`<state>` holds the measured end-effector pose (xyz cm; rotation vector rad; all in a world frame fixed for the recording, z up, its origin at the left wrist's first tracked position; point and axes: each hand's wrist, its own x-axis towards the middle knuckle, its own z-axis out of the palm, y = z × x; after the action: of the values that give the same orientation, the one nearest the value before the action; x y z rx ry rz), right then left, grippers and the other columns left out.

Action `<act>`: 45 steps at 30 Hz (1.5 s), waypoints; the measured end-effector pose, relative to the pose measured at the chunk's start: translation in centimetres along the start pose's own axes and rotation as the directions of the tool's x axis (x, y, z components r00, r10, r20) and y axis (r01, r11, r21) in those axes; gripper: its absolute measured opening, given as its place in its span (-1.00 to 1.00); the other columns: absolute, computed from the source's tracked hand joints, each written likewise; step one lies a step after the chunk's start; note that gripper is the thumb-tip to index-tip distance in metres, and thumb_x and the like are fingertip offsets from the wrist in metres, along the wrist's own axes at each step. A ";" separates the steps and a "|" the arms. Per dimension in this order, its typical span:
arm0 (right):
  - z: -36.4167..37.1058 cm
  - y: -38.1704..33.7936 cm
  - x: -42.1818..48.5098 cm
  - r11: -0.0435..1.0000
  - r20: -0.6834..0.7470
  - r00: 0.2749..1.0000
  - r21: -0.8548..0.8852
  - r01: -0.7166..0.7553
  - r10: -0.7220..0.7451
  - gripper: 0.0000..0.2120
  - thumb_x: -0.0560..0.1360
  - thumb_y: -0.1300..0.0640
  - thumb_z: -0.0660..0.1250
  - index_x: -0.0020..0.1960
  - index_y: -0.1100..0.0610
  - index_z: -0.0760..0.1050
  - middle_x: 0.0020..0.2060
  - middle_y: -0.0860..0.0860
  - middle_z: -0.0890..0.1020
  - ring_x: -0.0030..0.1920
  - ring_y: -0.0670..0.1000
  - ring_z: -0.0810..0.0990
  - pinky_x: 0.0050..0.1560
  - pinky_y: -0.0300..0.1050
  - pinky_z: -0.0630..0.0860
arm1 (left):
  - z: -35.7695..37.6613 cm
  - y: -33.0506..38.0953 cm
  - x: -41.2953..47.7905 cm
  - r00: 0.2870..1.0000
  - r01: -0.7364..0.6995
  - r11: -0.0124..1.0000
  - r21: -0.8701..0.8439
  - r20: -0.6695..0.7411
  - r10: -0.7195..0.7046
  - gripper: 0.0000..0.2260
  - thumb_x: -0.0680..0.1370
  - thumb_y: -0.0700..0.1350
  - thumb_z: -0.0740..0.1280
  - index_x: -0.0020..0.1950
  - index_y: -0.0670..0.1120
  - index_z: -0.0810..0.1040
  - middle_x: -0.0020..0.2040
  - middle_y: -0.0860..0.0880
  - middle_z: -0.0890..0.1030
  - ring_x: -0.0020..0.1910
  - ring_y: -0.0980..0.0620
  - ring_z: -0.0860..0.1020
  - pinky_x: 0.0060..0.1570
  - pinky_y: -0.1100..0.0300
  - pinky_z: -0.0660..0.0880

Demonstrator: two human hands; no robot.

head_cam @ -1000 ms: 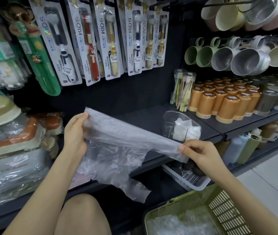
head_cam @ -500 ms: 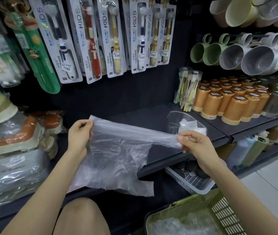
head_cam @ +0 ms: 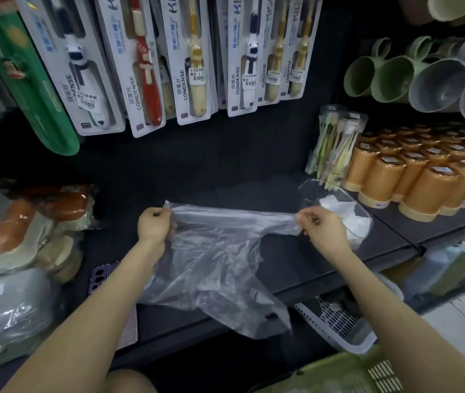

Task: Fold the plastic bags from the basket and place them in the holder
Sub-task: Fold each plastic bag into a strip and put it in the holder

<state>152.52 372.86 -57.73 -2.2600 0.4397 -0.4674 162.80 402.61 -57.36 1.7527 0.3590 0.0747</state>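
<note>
- Nearest, at the lower right edge, the rim of a green basket [head_cam: 367,375] shows; what lies in it is cut off by the frame.
- Just beyond it a white slotted basket [head_cam: 336,321] sits under the edge of the dark shelf [head_cam: 325,251].
- Both bare forearms reach forward and up from the near corners, converging over the shelf's middle.
- The left hand [head_cam: 154,224] is curled into a loose fist, knuckles up, pinching the left end of the plastic bag [head_cam: 214,262] between thumb and fingers.
- The right hand [head_cam: 320,226] is also curled, its thumb and fingertips nipping the right end of the bag's top edge.
- The clear bag is stretched between the two hands, its taut upper edge running left to right; that is its long axis.
- Below that edge the rest hangs crumpled toward the viewer, draping over the shelf's front lip, one loose tail pointing down and to the right.
- Just right of the right hand, on the shelf, stands a clear holder [head_cam: 339,205] with white folded bags inside.
- Farther right are orange lidded cups [head_cam: 415,182]; packed toothbrushes [head_cam: 186,61] hang on the back wall, mugs [head_cam: 429,80] at far right.
</note>
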 end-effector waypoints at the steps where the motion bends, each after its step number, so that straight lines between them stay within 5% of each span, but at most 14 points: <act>1: -0.1 -0.2 0.3 0.999 0.024 1.000 0.034 -0.017 0.016 -0.79 0.55 -0.01 0.31 0.09 0.07 0.59 -0.06 0.07 0.65 -0.02 0.14 0.62 0.04 0.17 0.55 | 0.1 0.1 0.4 0.995 0.093 0.993 -0.070 0.047 -0.090 -0.73 0.61 -0.01 0.29 0.00 -0.24 0.52 -0.25 -0.12 0.59 -0.28 -0.04 0.56 -0.15 0.13 0.52; 5: -1.2 -1.2 -1.2 0.999 0.021 1.000 -0.045 -0.001 0.002 -0.49 0.59 -0.16 0.18 0.47 0.03 0.30 0.28 0.03 0.54 0.27 0.12 0.50 0.19 0.03 0.43 | -0.9 1.2 0.5 0.935 0.291 0.933 -0.213 0.271 -0.229 -0.51 0.58 0.19 0.25 0.32 -0.15 0.40 0.14 -0.15 0.52 0.10 -0.10 0.52 0.12 0.03 0.48; 8: -2.2 -2.1 -6.0 0.984 -0.091 0.991 -0.156 0.084 -0.099 -0.48 0.58 -0.20 0.14 0.45 0.03 0.33 0.27 0.02 0.54 0.28 0.11 0.48 0.08 0.03 0.44 | -2.6 0.7 -1.2 0.988 -0.071 0.980 0.187 0.145 0.044 -0.56 0.60 0.10 0.25 0.36 -0.16 0.38 0.22 -0.15 0.51 0.15 -0.13 0.50 0.12 0.06 0.42; 10: -2.4 -2.0 -9.6 0.972 -0.123 0.984 -0.212 0.101 -0.129 -0.45 0.56 -0.28 0.08 0.36 0.05 0.43 0.05 0.01 0.62 0.08 0.12 0.57 -0.11 -0.01 0.47 | -3.9 -0.8 -3.0 0.921 -0.388 0.783 0.486 0.184 0.342 -0.71 0.57 -0.08 0.32 0.24 -0.19 0.50 0.12 -0.17 0.56 0.08 -0.17 0.54 0.05 0.07 0.42; 13: -1.9 -1.5 -13.4 0.974 0.010 0.999 -0.223 -0.031 0.034 -0.41 0.49 -0.35 -0.01 0.29 0.01 0.42 -0.27 -0.08 0.59 -0.24 0.01 0.57 -0.30 -0.07 0.46 | -5.5 -3.3 -6.0 0.739 -0.661 0.477 0.579 0.396 0.544 -0.88 0.49 -0.31 0.35 -0.01 -0.20 0.62 -0.08 -0.16 0.58 -0.10 -0.18 0.56 -0.09 0.13 0.40; 16: -0.5 -2.1 -15.1 0.948 0.235 0.936 0.117 -0.295 0.262 -0.53 0.51 -0.30 0.11 0.23 -0.01 0.40 -0.33 0.01 0.63 -0.35 0.02 0.63 -0.28 -0.01 0.57 | -6.4 -4.6 -7.2 0.698 -0.704 0.404 0.584 0.466 0.543 -0.85 0.46 -0.37 0.34 -0.02 -0.22 0.63 -0.10 -0.16 0.59 -0.13 -0.18 0.57 -0.12 0.08 0.46; 19: 0.9 -3.1 -15.1 0.700 0.348 0.859 0.500 -0.510 0.376 -0.74 0.59 -0.05 0.24 0.16 0.10 0.43 -0.38 0.13 0.62 -0.44 0.07 0.61 -0.46 -0.11 0.53 | -6.7 -5.1 -7.4 0.663 -0.733 0.313 0.604 0.530 0.529 -0.84 0.40 -0.41 0.39 -0.10 -0.23 0.66 -0.18 -0.17 0.60 -0.19 -0.23 0.56 -0.18 0.03 0.51; 21: 1.0 -3.5 -14.8 0.599 0.349 0.852 0.606 -0.523 0.391 -0.83 0.60 0.16 0.26 0.17 0.18 0.42 -0.42 0.14 0.59 -0.50 0.04 0.57 -0.51 -0.17 0.50 | -6.9 -5.4 -7.5 0.620 -0.752 0.189 0.632 0.579 0.529 -0.83 0.30 -0.41 0.48 -0.22 -0.18 0.68 -0.29 -0.14 0.58 -0.31 -0.21 0.54 -0.33 0.05 0.51; 25: -1.3 -2.7 -14.0 0.621 0.272 0.875 0.622 -0.478 0.401 -0.83 0.57 0.36 0.23 0.15 0.24 0.42 -0.37 0.17 0.56 -0.50 0.01 0.51 -0.52 -0.20 0.46 | -7.4 -5.6 -7.6 0.543 -0.758 -0.034 0.652 0.658 0.522 -0.68 0.03 -0.38 0.58 -0.32 -0.10 0.69 -0.42 -0.06 0.56 -0.48 -0.13 0.48 -0.49 0.13 0.45; 30: -4.7 0.6 -12.4 0.740 0.260 0.899 0.511 -0.438 0.353 -0.83 0.56 0.32 0.30 0.15 0.26 0.48 -0.37 0.16 0.59 -0.47 0.00 0.49 -0.51 -0.20 0.40 | -7.9 -6.2 -7.4 0.579 -0.729 -0.004 0.685 0.619 0.530 -0.63 0.08 -0.42 0.59 -0.22 -0.10 0.72 -0.32 -0.07 0.64 -0.47 -0.16 0.52 -0.40 0.06 0.48; 35: -4.3 2.5 -11.0 0.755 0.283 0.879 0.451 -0.476 0.385 -0.80 0.55 0.32 0.32 0.16 0.30 0.47 -0.39 0.14 0.59 -0.50 -0.03 0.50 -0.53 -0.21 0.41 | -8.1 -5.5 -8.2 0.656 -0.707 0.180 0.684 0.539 0.529 -0.57 0.14 -0.49 0.45 -0.08 -0.15 0.72 -0.19 -0.11 0.66 -0.28 -0.23 0.58 -0.22 0.03 0.41; 39: -4.3 2.7 -9.4 0.762 0.272 0.864 0.409 -0.502 0.423 -0.79 0.58 0.24 0.29 0.17 0.31 0.48 -0.43 0.13 0.59 -0.50 0.00 0.52 -0.52 -0.18 0.42 | -6.6 -4.5 -8.9 0.618 -0.761 0.175 0.624 0.616 0.490 -0.60 0.48 -0.09 0.17 0.18 -0.24 0.62 0.16 -0.23 0.62 0.15 -0.28 0.57 0.13 -0.14 0.47; 42: -4.6 1.2 -9.0 0.940 0.020 0.943 -0.086 -0.330 0.333 -0.69 0.60 0.02 0.24 0.17 0.25 0.50 -0.19 0.20 0.64 -0.17 0.20 0.62 -0.24 -0.02 0.52 | -4.9 -4.6 -10.1 0.697 -0.716 0.151 0.682 0.686 0.209 -0.41 0.63 0.16 -0.07 0.55 -0.17 0.17 0.56 -0.14 0.17 0.54 -0.09 0.13 0.48 0.10 0.07; 45: -3.1 -2.1 -9.6 0.895 -0.185 0.980 -0.447 -0.014 -0.077 -0.65 0.59 0.00 0.24 0.28 0.19 0.49 0.06 0.21 0.62 0.06 0.26 0.56 -0.08 0.05 0.47 | -4.0 -5.2 -11.7 0.728 -0.681 0.056 0.730 0.665 0.168 -0.42 0.64 0.21 -0.09 0.57 -0.07 0.11 0.58 -0.08 0.10 0.54 -0.03 0.11 0.47 0.15 0.08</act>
<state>143.02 376.56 -56.06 -2.6780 0.6695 -0.6677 149.70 404.03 -59.78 3.0751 -0.7409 -0.1331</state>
